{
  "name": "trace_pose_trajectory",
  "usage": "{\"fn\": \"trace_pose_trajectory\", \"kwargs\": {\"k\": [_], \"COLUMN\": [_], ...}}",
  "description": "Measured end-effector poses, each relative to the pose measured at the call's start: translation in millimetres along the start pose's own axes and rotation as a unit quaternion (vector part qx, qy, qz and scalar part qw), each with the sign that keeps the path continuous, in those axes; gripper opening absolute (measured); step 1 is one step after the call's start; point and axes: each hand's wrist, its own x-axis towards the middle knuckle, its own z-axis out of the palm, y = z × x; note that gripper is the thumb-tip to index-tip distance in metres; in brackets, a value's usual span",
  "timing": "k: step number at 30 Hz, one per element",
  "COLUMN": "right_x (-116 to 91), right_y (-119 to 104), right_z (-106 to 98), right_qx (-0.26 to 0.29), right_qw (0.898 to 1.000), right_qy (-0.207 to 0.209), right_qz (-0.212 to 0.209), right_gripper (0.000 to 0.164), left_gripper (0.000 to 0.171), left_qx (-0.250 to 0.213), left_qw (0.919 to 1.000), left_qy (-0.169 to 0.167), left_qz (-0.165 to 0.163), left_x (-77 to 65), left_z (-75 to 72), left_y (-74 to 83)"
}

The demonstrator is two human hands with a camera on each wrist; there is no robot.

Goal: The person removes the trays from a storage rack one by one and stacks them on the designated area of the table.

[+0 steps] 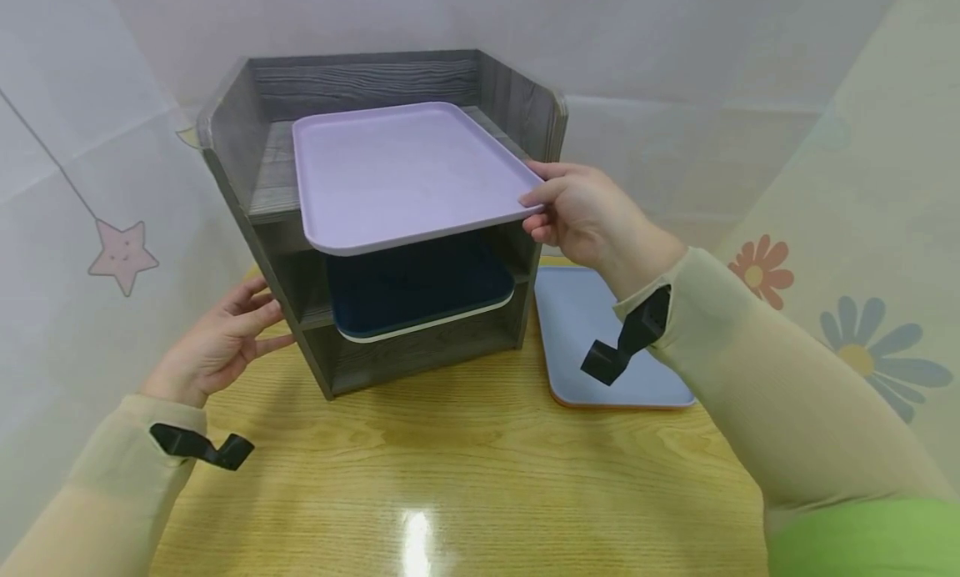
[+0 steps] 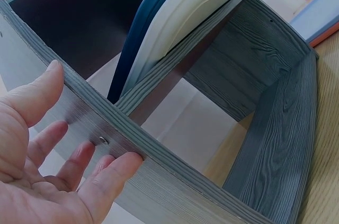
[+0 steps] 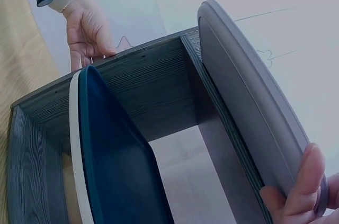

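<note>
A lilac tray (image 1: 412, 173) lies on the top board of a grey wood-grain shelf unit (image 1: 367, 81), its front part jutting past the edge. My right hand (image 1: 588, 214) pinches the tray's front right corner, thumb above and fingers beneath. Against the outer face of the unit's left side panel (image 2: 159, 181), the fingertips of my left hand (image 1: 225, 343) rest, with the thumb by its front edge. On the middle board sit a dark blue tray (image 1: 420, 285) and, under it, a white tray (image 2: 206, 12), both sticking out in front.
Right of the unit, a light blue tray (image 1: 600, 335) lies on an orange tray (image 1: 622, 406), partly hidden by my right arm. All stands on a wood-grain table (image 1: 420, 469). Pale printed sheets (image 1: 712, 85) hang behind and at both sides.
</note>
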Motion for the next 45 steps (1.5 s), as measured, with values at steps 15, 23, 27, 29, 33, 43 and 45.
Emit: {"fn": "trace_pose_trajectory", "kwargs": {"k": [15, 23, 27, 29, 33, 43, 45], "right_x": [-9, -19, -26, -30, -36, -52, -54], "right_y": [14, 26, 30, 32, 36, 43, 44], "right_z": [-11, -23, -28, -31, -36, -53, -59], "right_qx": [0.011, 0.025, 0.024, 0.033, 0.044, 0.066, 0.077], "right_qw": [0.999, 0.995, 0.993, 0.992, 0.990, 0.982, 0.979], "right_qy": [-0.004, -0.016, -0.020, -0.028, -0.040, -0.048, -0.052], "right_qz": [-0.033, -0.094, -0.115, -0.122, -0.132, -0.173, -0.183], "right_gripper": [0.061, 0.062, 0.062, 0.063, 0.064, 0.065, 0.066], "left_gripper": [0.046, 0.048, 0.048, 0.048, 0.046, 0.046, 0.046], "left_qx": [0.000, 0.004, 0.004, 0.004, 0.004, 0.007, 0.007], "left_qw": [1.0000, 1.0000, 0.9999, 0.9999, 0.9999, 0.9996, 0.9997], "left_qy": [0.001, 0.008, 0.010, 0.009, 0.013, 0.019, 0.017], "left_qz": [0.004, -0.001, -0.006, -0.006, -0.010, -0.018, -0.016], "left_x": [-0.7, -0.3, 1.0, 1.7, 2.2, 3.4, 3.7], "left_z": [-1.2, 1.6, 2.7, 3.1, 3.6, 3.7, 3.9], "left_y": [-1.7, -0.3, 0.8, 1.0, 1.1, 1.3, 0.9]}}
